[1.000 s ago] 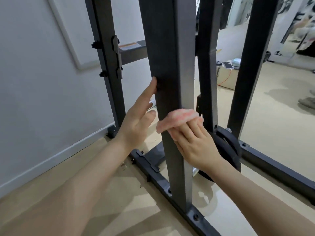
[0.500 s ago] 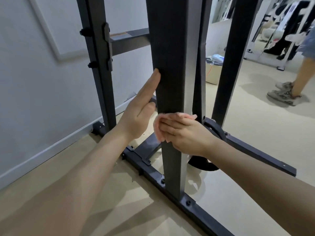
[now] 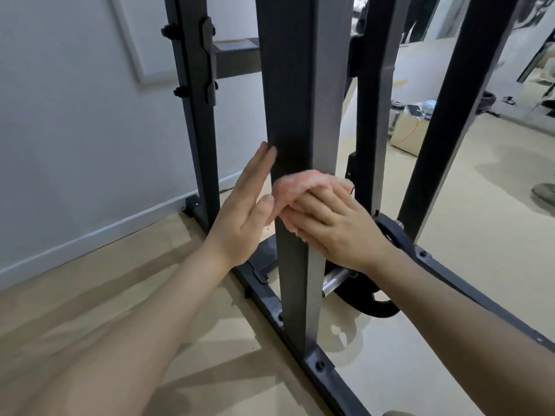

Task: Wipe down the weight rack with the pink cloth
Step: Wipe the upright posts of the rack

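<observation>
Compared with half a second back, fluffy pink cloth (image 3: 303,187) carried higher up the near square dark-grey steel upright (image 3: 297,115) of the weight rack, now bulging above the knuckles; likely mid upward stroke, more post to cover.

Right hand (image 3: 336,226) pressing cloth flat, fingers nearly straight, not gripping.

Left hand (image 3: 243,211), at nine o'clock of the cloth, open, fingertips (image 3: 268,151) touching the post edge.

Post top cut off; cloth underside hidden.
</observation>
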A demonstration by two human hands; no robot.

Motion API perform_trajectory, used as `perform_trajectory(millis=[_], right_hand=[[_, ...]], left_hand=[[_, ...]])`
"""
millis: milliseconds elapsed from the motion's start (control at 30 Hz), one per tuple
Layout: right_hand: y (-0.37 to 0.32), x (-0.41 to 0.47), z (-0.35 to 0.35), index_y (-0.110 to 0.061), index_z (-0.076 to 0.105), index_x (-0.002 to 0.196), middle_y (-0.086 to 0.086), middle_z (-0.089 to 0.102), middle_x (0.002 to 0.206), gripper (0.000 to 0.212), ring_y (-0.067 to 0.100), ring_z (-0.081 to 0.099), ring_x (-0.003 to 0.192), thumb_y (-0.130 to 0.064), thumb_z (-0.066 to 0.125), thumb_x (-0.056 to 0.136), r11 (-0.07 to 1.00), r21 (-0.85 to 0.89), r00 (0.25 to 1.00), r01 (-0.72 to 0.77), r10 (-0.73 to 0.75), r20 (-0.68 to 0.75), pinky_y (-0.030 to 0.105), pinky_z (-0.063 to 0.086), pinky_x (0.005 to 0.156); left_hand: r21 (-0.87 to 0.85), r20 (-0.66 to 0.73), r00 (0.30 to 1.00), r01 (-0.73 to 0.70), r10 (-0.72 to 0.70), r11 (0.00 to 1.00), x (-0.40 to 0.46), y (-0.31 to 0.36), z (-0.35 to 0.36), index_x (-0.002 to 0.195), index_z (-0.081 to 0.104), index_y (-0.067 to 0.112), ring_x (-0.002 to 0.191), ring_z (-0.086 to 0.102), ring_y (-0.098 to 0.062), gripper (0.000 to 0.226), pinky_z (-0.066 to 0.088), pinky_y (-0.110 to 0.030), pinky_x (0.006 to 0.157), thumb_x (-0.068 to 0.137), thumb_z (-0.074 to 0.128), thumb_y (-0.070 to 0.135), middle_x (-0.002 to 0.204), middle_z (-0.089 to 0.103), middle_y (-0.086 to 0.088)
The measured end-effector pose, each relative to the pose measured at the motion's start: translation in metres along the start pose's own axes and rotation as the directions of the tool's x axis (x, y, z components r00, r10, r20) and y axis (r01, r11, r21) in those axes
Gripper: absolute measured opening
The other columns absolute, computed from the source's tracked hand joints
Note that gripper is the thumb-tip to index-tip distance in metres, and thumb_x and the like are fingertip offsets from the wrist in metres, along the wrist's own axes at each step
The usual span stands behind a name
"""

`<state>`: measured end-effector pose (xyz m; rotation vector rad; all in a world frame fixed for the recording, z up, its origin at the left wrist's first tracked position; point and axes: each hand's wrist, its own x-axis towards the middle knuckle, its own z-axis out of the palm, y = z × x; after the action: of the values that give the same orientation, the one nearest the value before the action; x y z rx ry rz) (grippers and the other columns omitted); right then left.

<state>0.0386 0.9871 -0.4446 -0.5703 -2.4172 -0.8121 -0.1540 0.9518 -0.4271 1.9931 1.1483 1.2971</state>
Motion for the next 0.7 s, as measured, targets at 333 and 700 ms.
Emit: perform_trajectory(millis=[333,700], right_hand=[[0.012,-0.019,0.009,-0.015,0.073,0.103,0.007,0.062,0.126,0.018,0.029,0.042,0.13,-0.017,0.062,0.088,0.951,0.111,0.953,0.288,-0.296,0.064,0.042,0.023,0.113],[-0.037,-0.015,0.03,0.018,0.032,0.131,0.027,0.059,0.115,0.04,0.042,0.054,0.108,0.001,0.032,0.095,0.834,-0.169,0.711,0.525,-0.321,0.626,0.049,0.034,0.105]], left_hand=[[-0.099,-0.094,0.985,0.137,-0.146,0.986,-0.002,0.005,0.018,0.143,0.021,0.024,0.14,0.021,-0.002,0.064,0.015,-0.033,0.118,0.083,0.027,0.002,0.153,0.026,0.006],[0.068,-0.183,0.924,0.352,-0.335,0.933,-0.059,0.016,0.025,0.142,0.023,0.026,0.136,0.019,0.007,0.052,0.012,-0.006,0.11,0.092,0.028,0.014,0.15,0.025,0.011]])
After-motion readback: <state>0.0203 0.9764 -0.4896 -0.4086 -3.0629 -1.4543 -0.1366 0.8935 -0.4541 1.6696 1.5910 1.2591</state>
